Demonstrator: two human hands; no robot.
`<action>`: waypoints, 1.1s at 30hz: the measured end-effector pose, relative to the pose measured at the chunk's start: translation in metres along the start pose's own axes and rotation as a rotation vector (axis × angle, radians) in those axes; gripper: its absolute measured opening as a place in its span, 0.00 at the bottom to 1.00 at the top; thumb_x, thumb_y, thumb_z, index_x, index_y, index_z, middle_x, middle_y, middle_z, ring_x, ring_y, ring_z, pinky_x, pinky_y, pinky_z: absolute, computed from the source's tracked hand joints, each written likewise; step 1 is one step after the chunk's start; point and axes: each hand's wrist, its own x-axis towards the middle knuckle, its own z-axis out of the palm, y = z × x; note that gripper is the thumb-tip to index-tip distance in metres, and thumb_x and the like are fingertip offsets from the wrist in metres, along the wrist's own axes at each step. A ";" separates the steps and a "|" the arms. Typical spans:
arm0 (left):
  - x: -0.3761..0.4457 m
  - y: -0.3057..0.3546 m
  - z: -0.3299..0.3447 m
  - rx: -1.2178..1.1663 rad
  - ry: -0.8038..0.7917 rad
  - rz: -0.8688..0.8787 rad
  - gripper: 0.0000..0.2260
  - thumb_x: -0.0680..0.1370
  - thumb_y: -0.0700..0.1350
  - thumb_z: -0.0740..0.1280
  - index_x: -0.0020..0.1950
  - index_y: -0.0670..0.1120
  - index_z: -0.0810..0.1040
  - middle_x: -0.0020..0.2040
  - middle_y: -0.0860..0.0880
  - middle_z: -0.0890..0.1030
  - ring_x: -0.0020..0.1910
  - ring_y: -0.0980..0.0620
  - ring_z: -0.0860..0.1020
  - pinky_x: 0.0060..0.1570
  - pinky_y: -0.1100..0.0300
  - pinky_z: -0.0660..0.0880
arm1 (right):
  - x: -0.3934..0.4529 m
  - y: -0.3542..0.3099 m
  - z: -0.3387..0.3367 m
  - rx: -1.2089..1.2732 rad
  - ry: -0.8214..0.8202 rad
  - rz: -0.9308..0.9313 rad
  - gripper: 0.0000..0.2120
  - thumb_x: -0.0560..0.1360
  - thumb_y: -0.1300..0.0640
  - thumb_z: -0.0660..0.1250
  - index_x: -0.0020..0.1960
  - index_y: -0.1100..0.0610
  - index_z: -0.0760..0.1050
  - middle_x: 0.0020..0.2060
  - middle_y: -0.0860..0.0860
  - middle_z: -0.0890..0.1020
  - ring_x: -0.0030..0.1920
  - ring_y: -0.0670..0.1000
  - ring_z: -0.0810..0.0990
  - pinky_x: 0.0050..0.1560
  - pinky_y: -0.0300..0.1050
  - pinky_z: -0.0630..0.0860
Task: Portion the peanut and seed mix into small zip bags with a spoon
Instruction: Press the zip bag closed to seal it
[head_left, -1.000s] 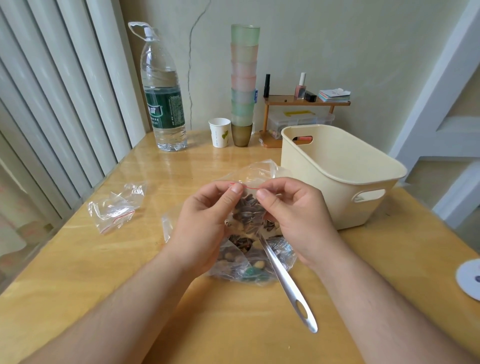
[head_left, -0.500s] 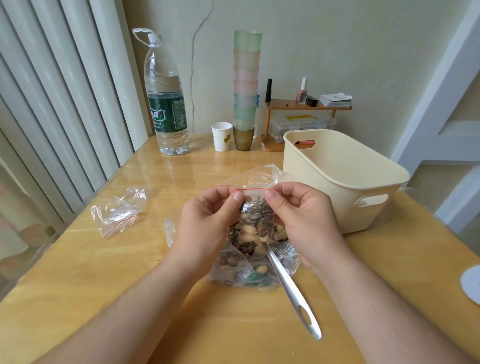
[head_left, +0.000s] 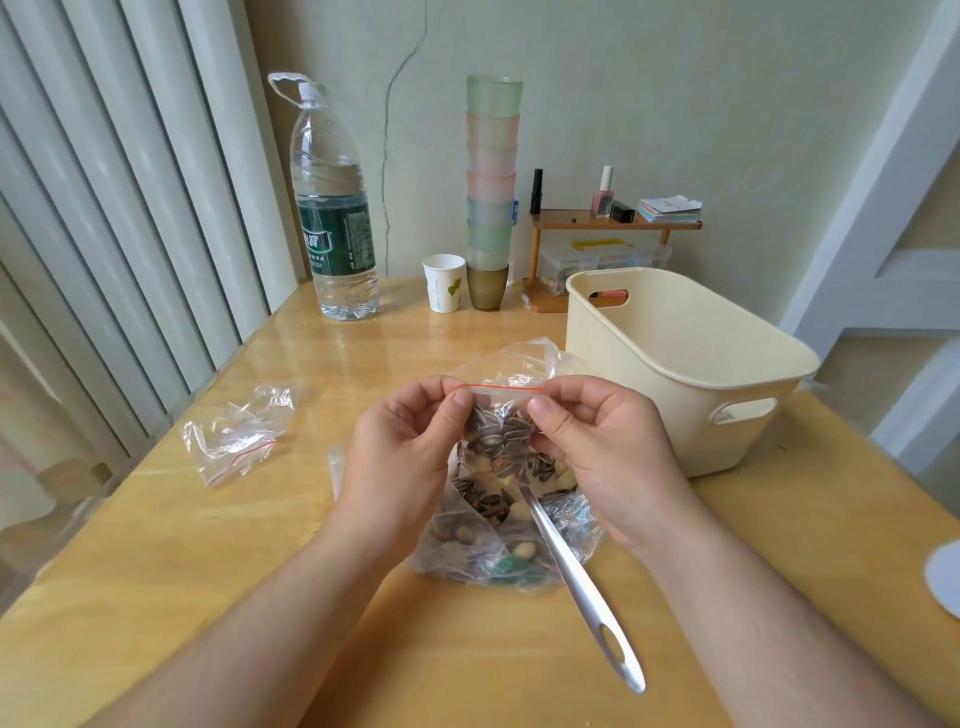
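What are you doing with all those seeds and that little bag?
A person is packing snacks. Both hands, left hand and right hand, pinch the red zip strip of a small zip bag filled with seeds, held above the big bag of mix on the table. The spoon rests in the big bag, nobody holding it. Empty small bags wait to the left, and a cream basket stands to the right.

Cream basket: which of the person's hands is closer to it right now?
Right. The right hand pinches the small zip bag just beside the cream basket, near its front wall. The left hand pinches the bag's other top corner, farther away.
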 end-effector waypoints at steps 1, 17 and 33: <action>0.000 -0.001 0.000 0.003 -0.001 -0.002 0.06 0.82 0.43 0.69 0.50 0.42 0.85 0.47 0.38 0.87 0.45 0.47 0.82 0.57 0.45 0.80 | 0.000 0.000 0.000 -0.001 -0.001 -0.003 0.05 0.78 0.65 0.73 0.48 0.55 0.83 0.45 0.56 0.88 0.47 0.51 0.86 0.54 0.50 0.84; -0.002 0.003 0.002 -0.027 -0.056 -0.019 0.05 0.83 0.40 0.68 0.51 0.40 0.82 0.41 0.44 0.85 0.38 0.50 0.81 0.41 0.61 0.81 | 0.001 0.001 -0.003 -0.057 -0.004 -0.068 0.05 0.78 0.63 0.74 0.47 0.54 0.83 0.40 0.51 0.87 0.42 0.48 0.85 0.48 0.46 0.82; -0.009 0.005 0.007 0.056 -0.087 -0.014 0.04 0.82 0.41 0.70 0.50 0.42 0.83 0.46 0.45 0.88 0.44 0.49 0.84 0.52 0.53 0.82 | -0.001 0.002 0.003 -0.111 -0.017 -0.089 0.11 0.76 0.62 0.77 0.45 0.44 0.87 0.43 0.57 0.88 0.45 0.59 0.86 0.53 0.62 0.84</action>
